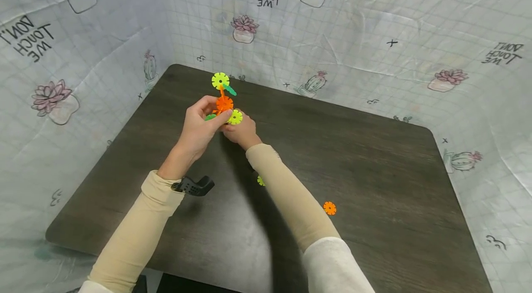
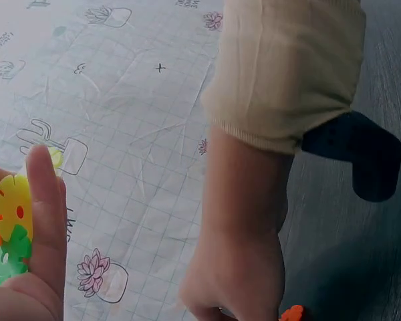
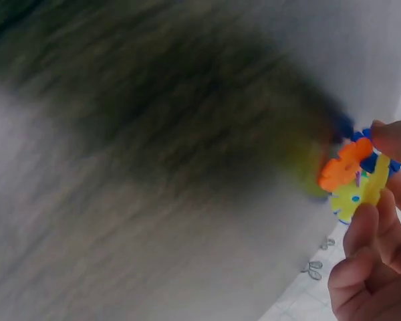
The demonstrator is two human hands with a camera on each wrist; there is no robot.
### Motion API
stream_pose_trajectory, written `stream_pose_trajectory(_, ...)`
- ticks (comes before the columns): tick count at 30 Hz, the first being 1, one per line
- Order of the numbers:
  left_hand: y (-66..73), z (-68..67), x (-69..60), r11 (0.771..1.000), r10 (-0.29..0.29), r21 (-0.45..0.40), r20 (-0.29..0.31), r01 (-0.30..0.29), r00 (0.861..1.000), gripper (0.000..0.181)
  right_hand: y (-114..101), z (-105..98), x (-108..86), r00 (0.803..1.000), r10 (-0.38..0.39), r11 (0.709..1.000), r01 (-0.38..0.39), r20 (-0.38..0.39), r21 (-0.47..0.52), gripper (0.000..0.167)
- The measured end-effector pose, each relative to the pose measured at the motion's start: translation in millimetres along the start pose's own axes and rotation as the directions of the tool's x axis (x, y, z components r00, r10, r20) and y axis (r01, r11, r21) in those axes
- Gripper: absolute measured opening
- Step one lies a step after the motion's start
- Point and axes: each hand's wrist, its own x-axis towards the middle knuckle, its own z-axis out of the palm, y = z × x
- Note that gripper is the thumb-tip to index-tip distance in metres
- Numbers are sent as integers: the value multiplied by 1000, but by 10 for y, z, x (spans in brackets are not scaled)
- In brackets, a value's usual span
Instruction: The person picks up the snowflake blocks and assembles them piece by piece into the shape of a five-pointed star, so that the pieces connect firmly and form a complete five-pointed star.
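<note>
Above the far left of the table, my left hand [image 1: 196, 128] pinches a joined cluster of notched plastic building discs. An orange disc [image 1: 225, 103] sits at its middle, a yellow-green disc [image 1: 220, 80] at the top and a green disc [image 1: 230, 90] edge-on beside it. My right hand [image 1: 244, 130] grips the lower right side, behind another yellow-green disc [image 1: 235, 117]; its fingertips are partly hidden. In the left wrist view a yellow disc [image 2: 12, 204] and a green disc [image 2: 8, 259] show by the fingers. The right wrist view shows fingers pinching orange [image 3: 346, 164], yellow and blue discs.
On the dark wooden table [image 1: 374, 168] lie a loose orange disc [image 1: 330, 208] and a yellow-green disc [image 1: 261, 181], the latter partly covered by the right forearm. A printed cloth [image 1: 353, 30] hangs around the table's back and sides. A black wrist mount [image 1: 199, 186] juts from the left wrist.
</note>
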Motion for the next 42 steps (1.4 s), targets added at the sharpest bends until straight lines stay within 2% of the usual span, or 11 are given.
stream_pose_trajectory(2, -11, 19, 10, 1000, -1, -19, 12, 1, 1000, 22, 51, -52, -18, 1000, -14, 1000, 14, 12, 8, 38)
stream_pose_trajectory(6, -25, 65, 27, 999, -1, -38, 33, 2, 999, 22, 222, -198, -43, 995, -101, 995, 101, 7, 28, 30)
stream_pose_trajectory(9, -35, 103, 36, 999, -11, -42, 43, 12, 999, 22, 412, -349, -90, 987, -154, 984, 157, -44, 88, 20)
stream_pose_trajectory(12, -51, 141, 44, 999, -21, -37, 54, 24, 998, 22, 618, -529, -193, 979, -163, 958, 187, -126, 217, 14)
stream_pose_trajectory(15, -70, 221, 50, 999, -24, -25, 74, 26, 997, 21, 832, -726, -379, 966, -140, 906, 213, -217, 365, 14)
stream_pose_trajectory(17, -82, 276, 56, 1000, -19, -8, 85, 19, 996, 22, 955, -841, -525, 957, -125, 857, 236, -261, 458, 15)
stream_pose_trajectory(23, -113, 441, 73, 999, -35, 41, 106, 31, 994, 21, 1230, -1055, -973, 935, -140, 712, 324, -327, 623, 18)
stream_pose_trajectory(31, -157, 631, 76, 994, -74, 87, 148, 61, 986, 20, 1388, -1103, -1417, 892, -201, 572, 443, -405, 690, 17)
stream_pose_trajectory(37, -184, 738, 69, 994, -84, 89, 187, 68, 979, 19, 1483, -1058, -1660, 889, -221, 470, 457, -400, 756, 19)
stream_pose_trajectory(42, -204, 809, 56, 995, -92, 61, 201, 81, 975, 17, 1538, -1011, -1776, 880, -246, 421, 474, -405, 774, 22)
